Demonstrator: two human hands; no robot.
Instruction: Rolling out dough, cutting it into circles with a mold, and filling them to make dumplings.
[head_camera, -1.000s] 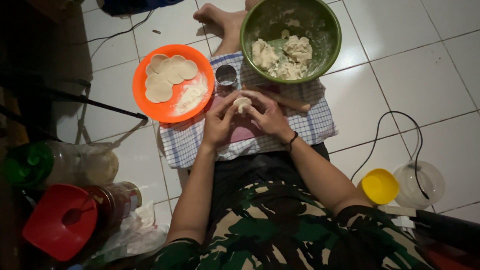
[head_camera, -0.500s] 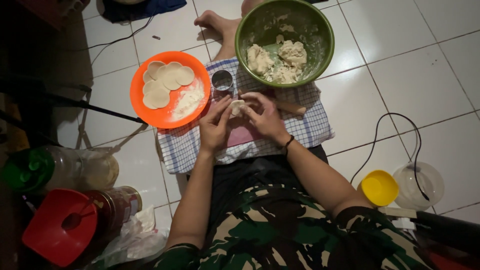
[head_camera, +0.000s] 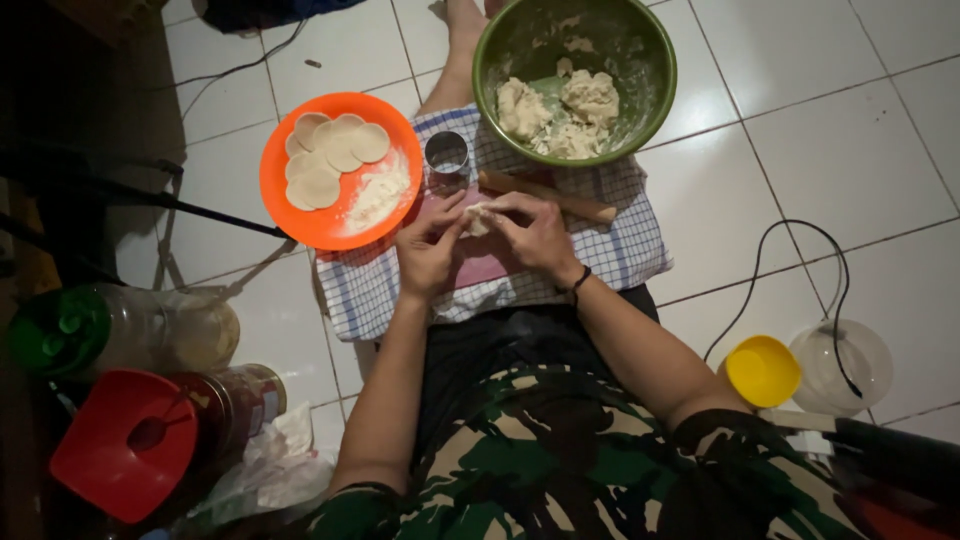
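My left hand (head_camera: 428, 250) and my right hand (head_camera: 535, 233) meet over a checked cloth (head_camera: 620, 240) on my lap, both pinching one small piece of pale dough (head_camera: 477, 219). A wooden rolling pin (head_camera: 580, 203) lies just beyond my right hand. A round metal cutter (head_camera: 446, 155) stands beyond my left hand. To the left, an orange plate (head_camera: 290, 215) carries several flat dough rounds (head_camera: 330, 160) and a heap of flour (head_camera: 380, 190). A green bowl (head_camera: 500, 40) with lumps of dough (head_camera: 570, 110) sits at the top.
A yellow lid (head_camera: 762, 371) and a clear container (head_camera: 845, 360) with a black cable (head_camera: 790, 245) lie on the white tiles at right. At left stand a green-capped jar (head_camera: 120, 325), a red lid (head_camera: 110, 450) and crumpled plastic (head_camera: 265, 465).
The view has shifted so that everything sits slightly lower and rightward in frame. My hands stay together on the dough, fingers working it.
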